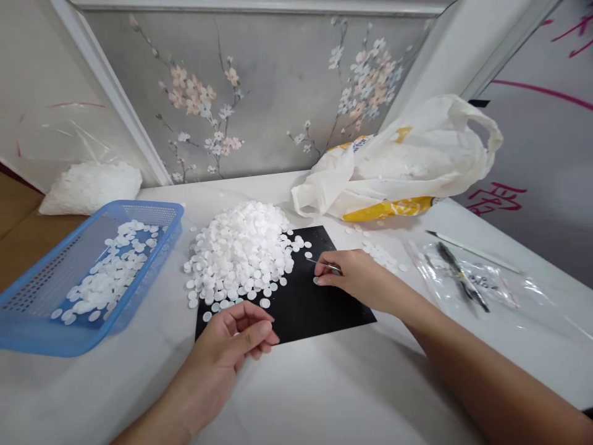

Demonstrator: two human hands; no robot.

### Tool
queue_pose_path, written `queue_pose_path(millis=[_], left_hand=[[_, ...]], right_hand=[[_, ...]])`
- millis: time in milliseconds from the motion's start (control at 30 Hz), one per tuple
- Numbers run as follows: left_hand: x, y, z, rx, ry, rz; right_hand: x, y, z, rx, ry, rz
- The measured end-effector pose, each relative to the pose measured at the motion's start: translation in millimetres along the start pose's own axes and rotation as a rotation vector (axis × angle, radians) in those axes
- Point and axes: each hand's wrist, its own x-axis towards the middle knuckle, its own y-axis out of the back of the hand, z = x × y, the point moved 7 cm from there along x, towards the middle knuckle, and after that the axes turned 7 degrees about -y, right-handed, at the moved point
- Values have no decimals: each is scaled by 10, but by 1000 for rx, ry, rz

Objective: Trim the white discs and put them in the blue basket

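A large heap of small round white discs [243,250] lies partly on a black sheet [301,309]. Over the right part of that sheet, my right hand [349,275] pinches a thin pointed metal tool [327,266], its tip directed left at the heap. One small disc [315,280] is by my right thumb tip; whether it is gripped or lies on the sheet I cannot tell. My left hand [241,337] is at the sheet's front left edge, fingers curled and thumb against them. Anything inside it is hidden.
A blue plastic basket [152,272] with more discs stands at left, a clear bag of white pieces [92,185] behind it. A white carrier bag [398,167] lies at the back right. Clear plastic bags, a black pen [461,272] and a slim white tool [472,250] are at right.
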Motion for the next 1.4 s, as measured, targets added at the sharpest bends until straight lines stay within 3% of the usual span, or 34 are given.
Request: queue_pose_path(millis=[267,367,467,600,733,867,967,1067,1167,1300,1400], left_hand=[[-41,-82,17,17,-31,-93],[-38,-73,-14,-5,-13,-79],[-53,-81,-51,-35,25,-78],[-89,-154,-60,-97,32,-141],[-85,-158,-19,-127,-15,-120],[-80,-136,1,-144,-32,-89],[-80,-115,-15,-156,-22,-66],[-77,-87,-30,-142,-5,-40],[-68,-27,13,-69,-15,4],[-33,99,188,-29,-109,58],[27,196,302,-38,-166,62]], right_hand=[[57,-44,66,12,44,-42],[-10,-11,-48,42,128,29],[-205,24,-339,183,390,158],[-645,-66,-742,193,950,218],[-777,-154,-814,50,1085,268],[-733,-201,-784,12,1052,229],[-655,-177,-731,137,958,174],[-447,-86,-573,251,656,239],[-240,-87,-411,216,387,262],[-78,-248,-378,168,330,141],[-22,-314,-372,128,297,150]])
